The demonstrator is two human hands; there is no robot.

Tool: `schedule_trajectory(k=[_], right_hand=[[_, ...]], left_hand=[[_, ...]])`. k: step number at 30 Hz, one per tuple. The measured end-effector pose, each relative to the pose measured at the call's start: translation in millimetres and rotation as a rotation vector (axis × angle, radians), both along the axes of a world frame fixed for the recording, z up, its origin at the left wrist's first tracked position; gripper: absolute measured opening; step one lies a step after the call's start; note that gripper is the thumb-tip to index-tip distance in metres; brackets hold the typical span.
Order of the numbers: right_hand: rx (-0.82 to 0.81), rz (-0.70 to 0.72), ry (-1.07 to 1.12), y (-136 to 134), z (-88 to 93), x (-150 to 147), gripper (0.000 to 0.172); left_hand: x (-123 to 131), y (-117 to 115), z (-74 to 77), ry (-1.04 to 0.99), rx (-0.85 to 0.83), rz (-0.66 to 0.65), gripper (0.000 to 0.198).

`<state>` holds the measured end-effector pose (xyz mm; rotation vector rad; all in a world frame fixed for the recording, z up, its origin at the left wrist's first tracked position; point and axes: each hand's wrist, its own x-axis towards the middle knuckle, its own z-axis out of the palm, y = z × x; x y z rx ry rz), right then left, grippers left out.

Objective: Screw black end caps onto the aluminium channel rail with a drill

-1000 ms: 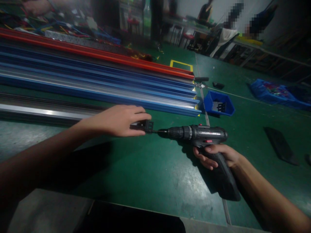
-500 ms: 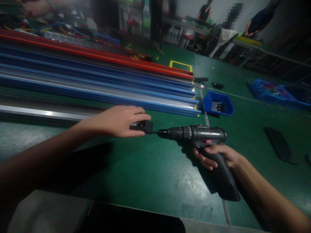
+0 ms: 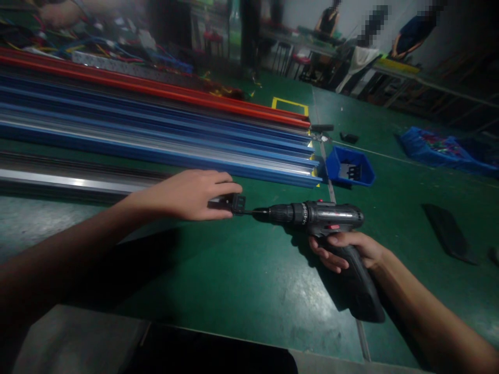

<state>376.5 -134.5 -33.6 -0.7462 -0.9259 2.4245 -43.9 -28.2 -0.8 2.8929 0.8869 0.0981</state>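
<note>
My right hand (image 3: 346, 249) is wrapped round the grip of a black cordless drill (image 3: 331, 214), which points left. The drill's thin bit (image 3: 251, 211) meets a small black end cap (image 3: 238, 203) at the end of a dark metal profile (image 3: 78, 182). My left hand (image 3: 198, 195) lies over that end of the profile, thumb on the near side and fingers on the far side. Its palm hides where the cap joins the profile. Whether the bit sits in a screw is too small to tell.
Long blue profiles (image 3: 156, 140) and a red profile (image 3: 163, 88) lie beyond my left hand. A blue bin (image 3: 351, 166) with dark parts stands past the drill. A black flat piece (image 3: 446, 231) lies at right. Another person's hand (image 3: 58, 14) is over wires at upper left.
Both hands, the drill and the end cap stay practically in place. In the background, a person at the upper right has shifted slightly.
</note>
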Motion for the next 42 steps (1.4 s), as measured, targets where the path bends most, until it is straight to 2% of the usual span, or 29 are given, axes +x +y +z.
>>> schedule_trajectory(k=[42], right_hand=[[-0.010,-0.018,0.024,0.0,2.6,-1.4,0.029]], left_hand=[[1.6,-0.5,0.7,0.009,0.006,-0.002,0.060]])
